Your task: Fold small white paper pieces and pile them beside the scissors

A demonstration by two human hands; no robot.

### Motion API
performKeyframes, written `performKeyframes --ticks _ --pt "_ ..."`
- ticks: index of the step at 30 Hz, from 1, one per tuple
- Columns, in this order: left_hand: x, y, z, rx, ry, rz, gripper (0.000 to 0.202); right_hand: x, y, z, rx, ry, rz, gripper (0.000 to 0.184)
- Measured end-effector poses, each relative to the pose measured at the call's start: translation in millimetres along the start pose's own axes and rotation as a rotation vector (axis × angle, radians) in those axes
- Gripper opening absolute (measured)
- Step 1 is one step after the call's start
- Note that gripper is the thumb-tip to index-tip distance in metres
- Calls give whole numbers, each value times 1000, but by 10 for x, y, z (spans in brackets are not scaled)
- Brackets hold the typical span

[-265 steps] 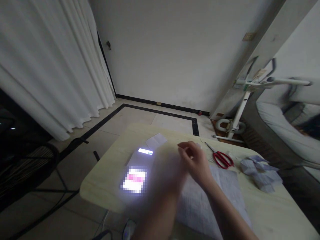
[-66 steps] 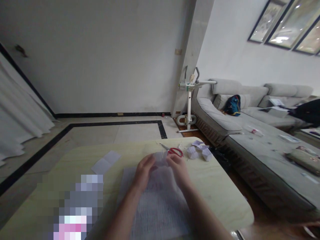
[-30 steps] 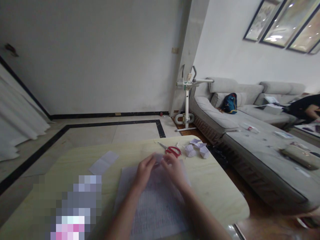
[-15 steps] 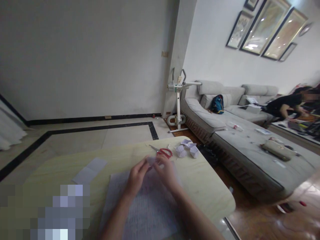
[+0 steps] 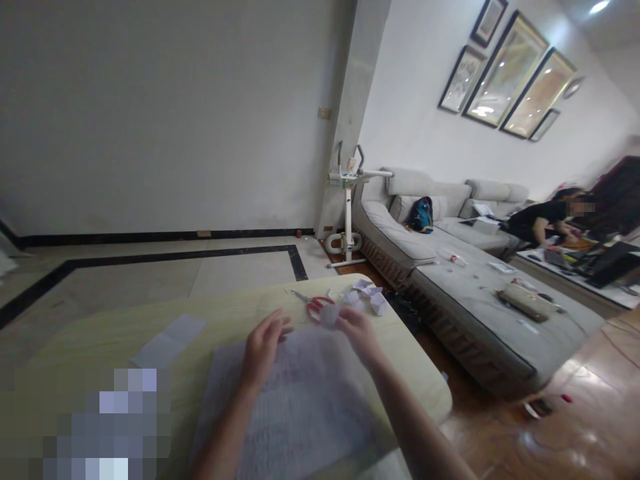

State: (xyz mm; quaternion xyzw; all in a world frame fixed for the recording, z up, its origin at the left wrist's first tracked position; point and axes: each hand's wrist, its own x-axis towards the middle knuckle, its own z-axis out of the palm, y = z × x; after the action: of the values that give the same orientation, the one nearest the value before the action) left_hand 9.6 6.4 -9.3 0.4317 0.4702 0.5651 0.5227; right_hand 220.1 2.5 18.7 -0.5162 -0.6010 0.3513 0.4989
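Observation:
Between the fingertips of my right hand (image 5: 356,328) is a small folded piece of white paper (image 5: 329,315), held just in front of the red-handled scissors (image 5: 314,305). My left hand (image 5: 266,340) is above the far left part of a large printed sheet (image 5: 305,407), with its fingers apart and nothing in them. Several folded paper pieces (image 5: 377,304) lie beyond my right hand, near the table's far right corner. A creased white paper strip (image 5: 170,340) rests on the table to the left of the sheet.
The pale table (image 5: 420,380) has a rounded right edge. Beyond it stand a grey sofa (image 5: 480,320) with a blue backpack (image 5: 421,215) and a white exercise machine (image 5: 349,213). A person (image 5: 543,217) in black leans over a low table at the far right.
My hands have moved apart. The left has let go of the small folded paper, and the right has carried it rightward toward the scissors. The camera view has turned slightly right.

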Motion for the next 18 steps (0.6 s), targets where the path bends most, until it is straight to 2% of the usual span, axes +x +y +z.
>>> performKeyframes --ticks 2,4,7,9,13,18 --pt "6 -14 -8 50 9 21 54 -18 96 -337 -148 47 9 19" --pt "-1 -7 2 92 -4 39 51 -14 183 -665 -328 35 35 19" --pt "-19 22 26 111 -27 30 47 39 253 -988 -589 15 44 17" --pt "-24 37 31 106 -29 11 46 92 254 -1058 -691 4 73 15" --pt "-11 48 8 115 10 29 45 195 176 -1029 -778 -161 214 13" --pt "2 46 0 121 23 37 42 270 29 -1134 -961 -186 234 11"
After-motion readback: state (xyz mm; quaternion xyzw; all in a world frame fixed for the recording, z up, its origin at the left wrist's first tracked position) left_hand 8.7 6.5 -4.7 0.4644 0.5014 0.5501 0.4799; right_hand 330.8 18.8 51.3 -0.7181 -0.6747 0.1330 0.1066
